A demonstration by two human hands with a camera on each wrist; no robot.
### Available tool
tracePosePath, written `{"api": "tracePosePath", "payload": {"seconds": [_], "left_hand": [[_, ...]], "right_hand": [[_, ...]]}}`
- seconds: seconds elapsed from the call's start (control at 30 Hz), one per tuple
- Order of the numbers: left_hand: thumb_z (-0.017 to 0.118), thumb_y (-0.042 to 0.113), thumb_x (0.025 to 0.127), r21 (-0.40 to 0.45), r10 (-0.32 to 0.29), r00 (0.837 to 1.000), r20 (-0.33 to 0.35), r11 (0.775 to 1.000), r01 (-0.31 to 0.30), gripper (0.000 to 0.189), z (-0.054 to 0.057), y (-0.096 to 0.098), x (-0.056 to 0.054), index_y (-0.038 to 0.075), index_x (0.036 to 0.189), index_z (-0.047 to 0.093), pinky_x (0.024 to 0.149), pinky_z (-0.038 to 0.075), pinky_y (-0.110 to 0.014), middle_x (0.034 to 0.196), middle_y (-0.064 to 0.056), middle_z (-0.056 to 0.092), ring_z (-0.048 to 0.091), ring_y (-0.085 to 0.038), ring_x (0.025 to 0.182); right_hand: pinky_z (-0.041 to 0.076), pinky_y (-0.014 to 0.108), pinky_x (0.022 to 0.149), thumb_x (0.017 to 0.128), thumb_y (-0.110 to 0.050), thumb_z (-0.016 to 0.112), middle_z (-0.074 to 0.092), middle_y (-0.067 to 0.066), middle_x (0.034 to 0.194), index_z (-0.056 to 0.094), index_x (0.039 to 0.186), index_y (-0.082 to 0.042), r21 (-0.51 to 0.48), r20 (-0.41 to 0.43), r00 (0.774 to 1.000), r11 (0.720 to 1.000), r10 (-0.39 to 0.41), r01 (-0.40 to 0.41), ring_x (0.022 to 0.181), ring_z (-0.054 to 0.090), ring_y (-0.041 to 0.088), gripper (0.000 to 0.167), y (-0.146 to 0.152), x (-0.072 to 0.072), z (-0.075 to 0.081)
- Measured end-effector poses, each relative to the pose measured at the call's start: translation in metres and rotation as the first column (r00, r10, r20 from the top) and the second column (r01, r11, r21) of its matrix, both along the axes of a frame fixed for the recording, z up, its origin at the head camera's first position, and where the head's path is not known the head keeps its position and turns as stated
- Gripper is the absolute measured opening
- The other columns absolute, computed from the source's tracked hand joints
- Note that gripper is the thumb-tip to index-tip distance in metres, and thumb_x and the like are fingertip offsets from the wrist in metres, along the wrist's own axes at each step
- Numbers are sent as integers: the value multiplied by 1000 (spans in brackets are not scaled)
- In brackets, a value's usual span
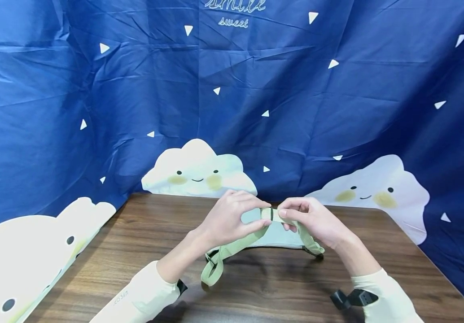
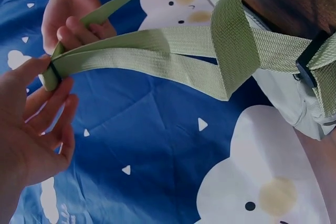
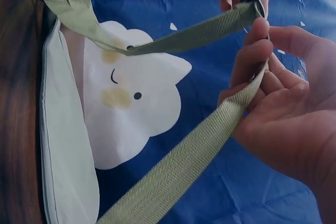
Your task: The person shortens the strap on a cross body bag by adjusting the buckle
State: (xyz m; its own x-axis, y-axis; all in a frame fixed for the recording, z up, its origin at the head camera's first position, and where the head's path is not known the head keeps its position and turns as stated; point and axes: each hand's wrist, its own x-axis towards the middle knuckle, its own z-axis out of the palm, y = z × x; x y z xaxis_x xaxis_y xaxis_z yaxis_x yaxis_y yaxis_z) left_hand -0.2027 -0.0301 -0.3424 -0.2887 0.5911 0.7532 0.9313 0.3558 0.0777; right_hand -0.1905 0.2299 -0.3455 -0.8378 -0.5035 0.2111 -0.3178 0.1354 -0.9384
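Two hands (image 1: 228,217) (image 1: 314,217), fingers (image 1: 254,204) pinching one green strap (image 1: 240,245).

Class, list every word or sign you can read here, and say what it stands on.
"smile": blue backdrop, at the top edge.
"sweet": same backdrop, just below.
Left sleeve: small lettering, too blurred to read.
Left wrist view, bottom edge: backdrop lettering, unreadable.
Green strap: none visible.

Pale bag (image 1: 278,237), green strap (image 1: 238,246) raised
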Motion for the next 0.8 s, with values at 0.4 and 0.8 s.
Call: {"api": "tracePosePath", "payload": {"seconds": [0.4,0.8], "left_hand": [[79,36,89,-38,-9,1000,-2,999,9,25,-1,1,0,22,110,78,88,42,-32,101,16,71,60,0,102],[81,36,87,13,-13,1000,-7,1000,13,26,3,-2,-2,21,107,78,86,42,-29,101,17,71,61,2,98]], "right_hand": [[46,29,57,101,-14,64,63,12,77,70,105,3,5,-12,996,996,88,-88,68,56,19,18,-2,-2,-1],[48,31,67,100,-7,63,63,10,77,66,105,8,-24,0,995,995,97,-97,75,60,21,16,11,-10,-7]]}}
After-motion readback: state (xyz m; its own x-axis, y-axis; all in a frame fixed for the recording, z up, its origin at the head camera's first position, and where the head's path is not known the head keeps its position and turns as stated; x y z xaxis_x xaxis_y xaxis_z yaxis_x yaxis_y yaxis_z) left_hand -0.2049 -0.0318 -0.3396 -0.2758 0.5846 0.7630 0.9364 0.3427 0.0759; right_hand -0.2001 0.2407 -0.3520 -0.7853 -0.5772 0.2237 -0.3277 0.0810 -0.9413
